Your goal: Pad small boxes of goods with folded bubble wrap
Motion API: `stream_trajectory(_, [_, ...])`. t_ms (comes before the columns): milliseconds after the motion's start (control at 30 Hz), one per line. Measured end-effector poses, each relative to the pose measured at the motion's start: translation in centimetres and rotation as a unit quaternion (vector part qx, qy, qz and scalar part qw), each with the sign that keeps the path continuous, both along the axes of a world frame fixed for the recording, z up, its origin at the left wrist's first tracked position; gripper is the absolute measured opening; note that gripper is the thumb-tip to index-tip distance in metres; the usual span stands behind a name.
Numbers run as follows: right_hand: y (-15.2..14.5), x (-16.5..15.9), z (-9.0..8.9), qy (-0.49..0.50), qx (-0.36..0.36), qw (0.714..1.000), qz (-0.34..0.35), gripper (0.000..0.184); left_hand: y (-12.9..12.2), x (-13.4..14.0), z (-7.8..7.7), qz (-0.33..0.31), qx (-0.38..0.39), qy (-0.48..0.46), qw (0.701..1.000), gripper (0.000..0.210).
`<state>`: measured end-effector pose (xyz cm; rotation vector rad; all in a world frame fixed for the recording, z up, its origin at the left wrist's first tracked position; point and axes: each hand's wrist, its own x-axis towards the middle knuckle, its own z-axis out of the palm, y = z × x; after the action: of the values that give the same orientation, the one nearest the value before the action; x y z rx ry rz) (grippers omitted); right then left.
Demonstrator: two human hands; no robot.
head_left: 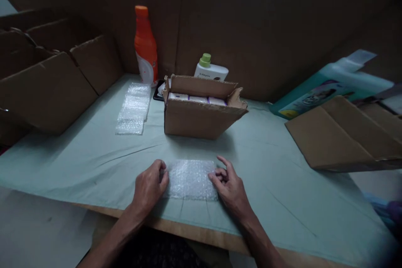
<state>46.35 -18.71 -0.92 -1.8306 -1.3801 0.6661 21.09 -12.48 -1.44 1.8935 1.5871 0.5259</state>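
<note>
A flat, clear piece of bubble wrap [190, 180] lies near the table's front edge, between my two hands. My left hand [150, 184] has its fingers curled in, thumb and forefinger closed at the sheet's left edge. At the right edge, my right hand [230, 186] pinches the wrap with the thumb against bent fingers, while its forefinger points up and away. Just beyond the wrap stands an open cardboard box [197, 119], flaps up, with several white and purple packs [198, 99] inside.
More bubble wrap [133, 109] lies at the left, near an orange bottle [146, 48] and a dark flat object [158, 92]. A white, green-capped bottle [212, 71] stands behind the box. Large open cartons [47, 92] occupy the left; a teal jug [323, 86] leans behind another carton [339, 138].
</note>
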Motion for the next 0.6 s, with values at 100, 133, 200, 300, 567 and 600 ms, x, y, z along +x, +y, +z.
stream_trajectory(100, [-1.0, 1.0, 0.5, 0.038, 0.049, 0.998, 0.029, 0.058, 0.1, -0.5, 0.0, 0.028, -0.057, -0.203, 0.977, 0.035])
stream_trajectory(133, [-1.2, 1.4, 1.1, 0.044, 0.066, 0.996, 0.041, 0.052, 0.4, -0.6, 0.6, 0.03, -0.081, -0.265, 0.96, 0.041])
stream_trajectory(200, [-1.0, 2.0, 2.9, 0.05, 0.107, 0.991, 0.065, 0.036, 1.1, -0.7, 2.8, 0.021, -0.107, -0.346, 0.932, 0.048])
stream_trajectory(300, [0.9, 2.6, 7.7, 0.045, 0.199, 0.976, 0.072, 0.017, 3.3, -0.2, 8.3, -0.018, -0.037, -0.379, 0.925, 0.05])
stream_trajectory(567, [15.0, 5.5, 20.2, -0.069, 0.232, 0.967, 0.082, 0.028, 16.6, 3.8, 19.6, -0.084, 0.28, -0.125, 0.948, 0.042])
stream_trajectory(600, [16.7, 6.2, 20.5, -0.093, 0.17, 0.974, 0.116, 0.027, 18.2, 4.2, 19.6, -0.111, 0.266, -0.063, 0.955, 0.04])
